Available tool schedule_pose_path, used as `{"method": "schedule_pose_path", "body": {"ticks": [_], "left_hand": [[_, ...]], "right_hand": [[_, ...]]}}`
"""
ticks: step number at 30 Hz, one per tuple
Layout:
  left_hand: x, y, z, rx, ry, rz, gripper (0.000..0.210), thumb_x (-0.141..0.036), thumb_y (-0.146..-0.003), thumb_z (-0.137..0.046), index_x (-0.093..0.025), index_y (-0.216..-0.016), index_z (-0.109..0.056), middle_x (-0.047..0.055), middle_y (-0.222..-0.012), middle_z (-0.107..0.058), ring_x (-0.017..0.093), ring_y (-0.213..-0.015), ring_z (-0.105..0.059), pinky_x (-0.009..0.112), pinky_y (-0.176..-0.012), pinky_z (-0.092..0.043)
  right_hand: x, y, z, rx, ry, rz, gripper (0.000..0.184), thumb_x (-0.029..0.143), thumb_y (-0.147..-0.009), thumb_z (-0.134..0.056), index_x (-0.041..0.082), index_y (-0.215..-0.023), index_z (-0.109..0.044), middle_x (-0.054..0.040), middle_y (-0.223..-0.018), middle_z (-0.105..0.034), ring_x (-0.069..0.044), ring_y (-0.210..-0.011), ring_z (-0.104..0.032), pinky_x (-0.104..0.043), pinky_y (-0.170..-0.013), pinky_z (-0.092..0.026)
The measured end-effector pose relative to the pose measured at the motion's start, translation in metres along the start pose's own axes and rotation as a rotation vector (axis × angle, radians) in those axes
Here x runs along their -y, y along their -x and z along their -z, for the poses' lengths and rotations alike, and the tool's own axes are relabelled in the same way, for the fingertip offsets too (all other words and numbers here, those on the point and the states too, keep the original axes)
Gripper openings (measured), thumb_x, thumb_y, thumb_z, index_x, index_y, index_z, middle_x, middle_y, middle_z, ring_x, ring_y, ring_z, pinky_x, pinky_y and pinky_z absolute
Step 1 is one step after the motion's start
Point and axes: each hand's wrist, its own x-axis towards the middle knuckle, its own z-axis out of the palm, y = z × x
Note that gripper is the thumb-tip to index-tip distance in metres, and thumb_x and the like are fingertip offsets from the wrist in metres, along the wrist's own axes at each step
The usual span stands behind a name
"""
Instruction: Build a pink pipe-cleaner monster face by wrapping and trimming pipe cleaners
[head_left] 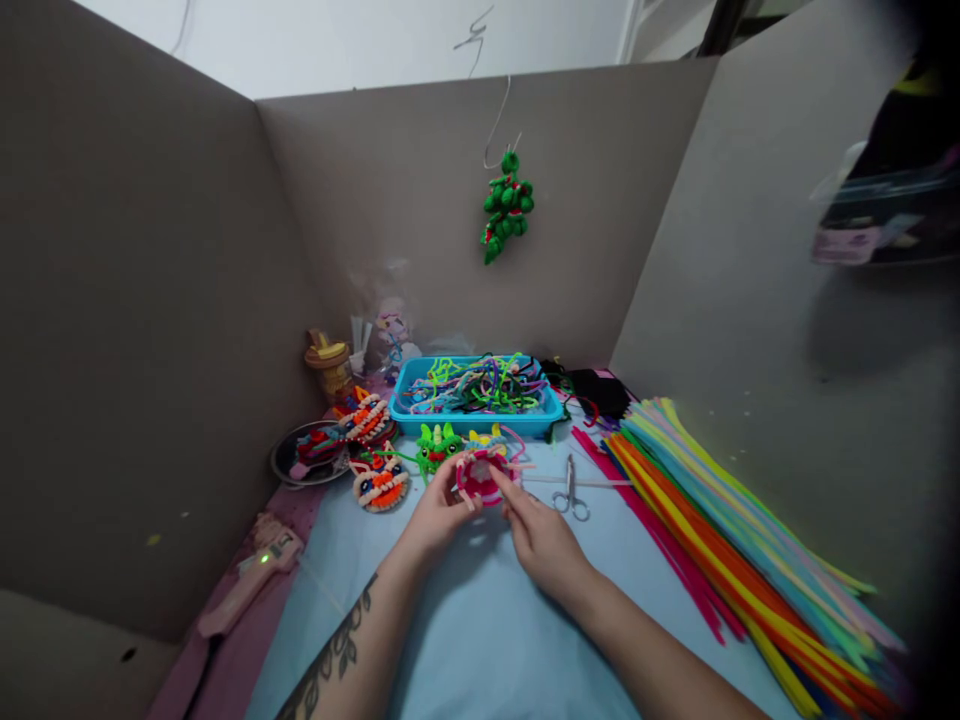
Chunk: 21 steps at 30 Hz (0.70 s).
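My left hand (pixel 436 512) is closed on the left edge of a round, cup-like pink craft piece (pixel 474 486) made of chenille stems, with a paler middle. My right hand (pixel 551 545) is at its right side, the index finger laid on the inside and the other fingers curled with the thumb close under the edge. Behind the piece sits a green chenille face (pixel 438 450) with horns, partly overlapped by my left fingers. A blue and yellow piece (pixel 487 440) shows just past the pink one. Small scissors (pixel 571 490) lie to the right of my right hand.
A blue tray (pixel 472 425) holds tangled chenille offcuts. Bundles of coloured chenille stems (pixel 735 540) lie along the right. At left are orange faces (pixel 381 485), a metal bowl (pixel 289 460) and a pink glue gun (pixel 255 580), its light on. A green ornament (pixel 508 205) hangs ahead between grey panels.
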Motion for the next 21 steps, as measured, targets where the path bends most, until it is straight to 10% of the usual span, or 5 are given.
{"method": "schedule_pose_path", "body": {"ticks": [21], "left_hand": [[-0.0083, 0.001, 0.001, -0.087, 0.159, 0.135, 0.064, -0.014, -0.059, -0.08, -0.019, -0.118, -0.056, 0.008, -0.113, -0.063, 0.019, -0.095, -0.061, 0.027, -0.08, -0.046]], "right_hand": [[0.0078, 0.0035, 0.005, -0.172, -0.17, 0.085, 0.032, 0.011, -0.088, -0.038, 0.02, -0.118, -0.044, -0.0057, -0.09, -0.068, -0.015, -0.081, -0.067, -0.027, -0.074, -0.054]]}}
